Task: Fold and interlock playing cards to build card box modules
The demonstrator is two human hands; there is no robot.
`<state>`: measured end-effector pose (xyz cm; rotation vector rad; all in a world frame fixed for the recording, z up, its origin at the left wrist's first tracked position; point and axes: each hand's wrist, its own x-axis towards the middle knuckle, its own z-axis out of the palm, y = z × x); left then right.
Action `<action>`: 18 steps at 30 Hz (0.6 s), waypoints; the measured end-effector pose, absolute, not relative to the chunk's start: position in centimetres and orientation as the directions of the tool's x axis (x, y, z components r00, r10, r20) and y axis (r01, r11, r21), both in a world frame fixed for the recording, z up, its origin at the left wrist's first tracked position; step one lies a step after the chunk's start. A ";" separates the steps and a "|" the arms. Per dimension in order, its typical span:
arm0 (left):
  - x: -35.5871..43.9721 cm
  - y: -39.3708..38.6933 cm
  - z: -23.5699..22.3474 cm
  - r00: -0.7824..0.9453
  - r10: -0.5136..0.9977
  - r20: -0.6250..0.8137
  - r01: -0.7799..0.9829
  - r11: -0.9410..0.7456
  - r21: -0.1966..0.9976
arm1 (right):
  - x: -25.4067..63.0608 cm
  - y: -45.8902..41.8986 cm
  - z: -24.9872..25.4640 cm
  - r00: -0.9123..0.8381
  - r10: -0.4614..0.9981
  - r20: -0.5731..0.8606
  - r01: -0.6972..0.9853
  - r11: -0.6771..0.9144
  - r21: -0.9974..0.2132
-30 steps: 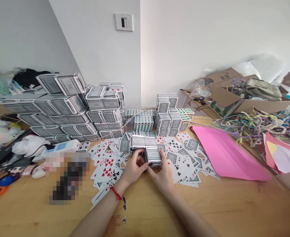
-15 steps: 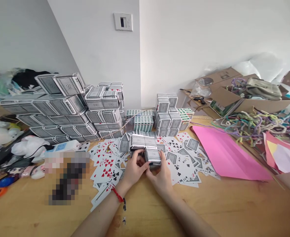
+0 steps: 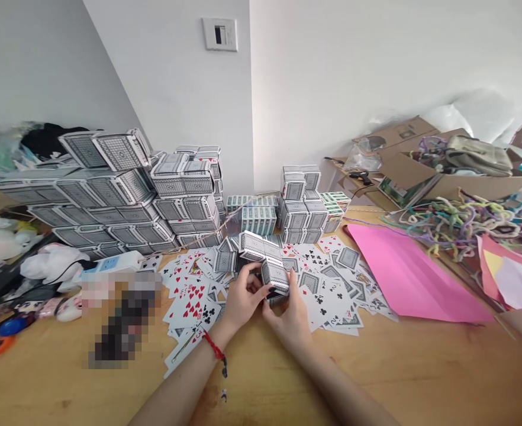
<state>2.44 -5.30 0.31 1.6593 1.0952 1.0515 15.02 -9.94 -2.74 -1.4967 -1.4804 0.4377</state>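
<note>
Both hands grip a small block built of folded playing cards [image 3: 273,271], its patterned grey backs facing out. My left hand [image 3: 244,299] is closed on its left side, thumb along the near edge. Fingers of my right hand [image 3: 294,310] curl round its right side. The block joins other card cubes [image 3: 256,245] behind it, and the piece is tilted. Loose playing cards [image 3: 192,299] lie face up and face down left of my hands, and more loose cards [image 3: 327,296] spread to the right.
Large stacks of card cubes [image 3: 105,192] stand at the left back. A smaller stack [image 3: 303,216] and green-white card packs [image 3: 258,219] are behind my hands. Right of the cards lies pink paper [image 3: 414,275], with tangled yarn [image 3: 460,228] and a cardboard box [image 3: 456,192] beyond.
The joined card piece has tipped, its far left end rising, while both hands keep hold of the near block. The camera view has shifted slightly.
</note>
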 end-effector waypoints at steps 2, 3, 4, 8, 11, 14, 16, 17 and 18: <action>2.4 -5.1 0.6 0.261 0.947 0.187 0.227 -0.248 0.942 | 15.0 -10.0 -2.7 0.198 0.913 0.356 0.572 0.188 -0.799; 2.4 -5.0 0.7 0.262 0.947 0.188 0.232 -0.251 0.940 | 15.0 -10.0 -2.7 0.198 0.916 0.350 0.575 0.181 -0.798; 2.4 -4.9 0.8 0.263 0.946 0.189 0.238 -0.254 0.937 | 15.0 -10.0 -2.7 0.199 0.918 0.342 0.580 0.171 -0.797; 2.5 -4.6 1.2 0.282 0.940 0.191 0.267 -0.268 0.926 | 15.1 -10.1 -2.9 0.204 0.925 0.321 0.602 0.140 -0.786; 2.4 -4.5 1.3 0.289 0.938 0.193 0.293 -0.278 0.915 | 15.1 -10.1 -3.0 0.211 0.925 0.315 0.609 0.127 -0.783; 2.3 -4.5 1.2 0.287 0.939 0.189 0.301 -0.276 0.913 | 15.1 -10.2 -3.0 0.218 0.925 0.310 0.605 0.121 -0.787; 2.2 -4.7 1.1 0.284 0.943 0.174 0.288 -0.257 0.923 | 15.1 -10.1 -2.9 0.220 0.921 0.321 0.603 0.131 -0.787; 2.1 -4.7 1.0 0.285 0.944 0.163 0.279 -0.245 0.928 | 15.1 -10.1 -2.8 0.220 0.919 0.327 0.602 0.136 -0.787; 2.1 -4.8 0.9 0.288 0.945 0.153 0.271 -0.233 0.934 | 15.2 -10.1 -2.7 0.220 0.918 0.330 0.600 0.139 -0.788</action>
